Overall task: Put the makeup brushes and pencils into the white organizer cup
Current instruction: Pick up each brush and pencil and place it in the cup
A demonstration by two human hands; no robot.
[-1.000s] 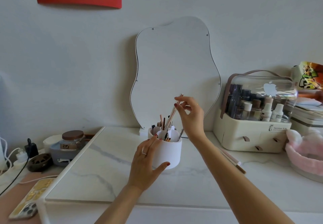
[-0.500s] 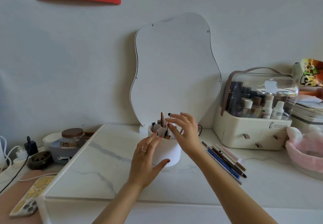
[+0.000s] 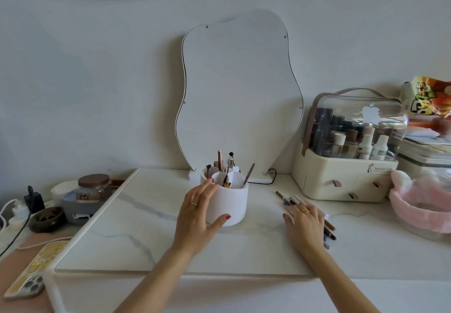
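Note:
The white organizer cup stands on the marble slab in front of the mirror, with several brushes and pencils sticking up out of its compartments. My left hand cups its left side, thumb along the lower front. To the right, a loose bunch of pencils and brushes lies flat on the slab. My right hand rests palm down on top of that bunch, fingers spread, covering its middle; their ends stick out on both sides.
A wavy mirror leans on the wall behind the cup. A cream cosmetics case with a clear lid sits at the right, beside a pink fluffy basket. At the left are a jar, chargers and a phone.
My right hand let go of the brush over the cup and moved down to the right onto the pencils lying on the slab. My left hand stayed on the cup.

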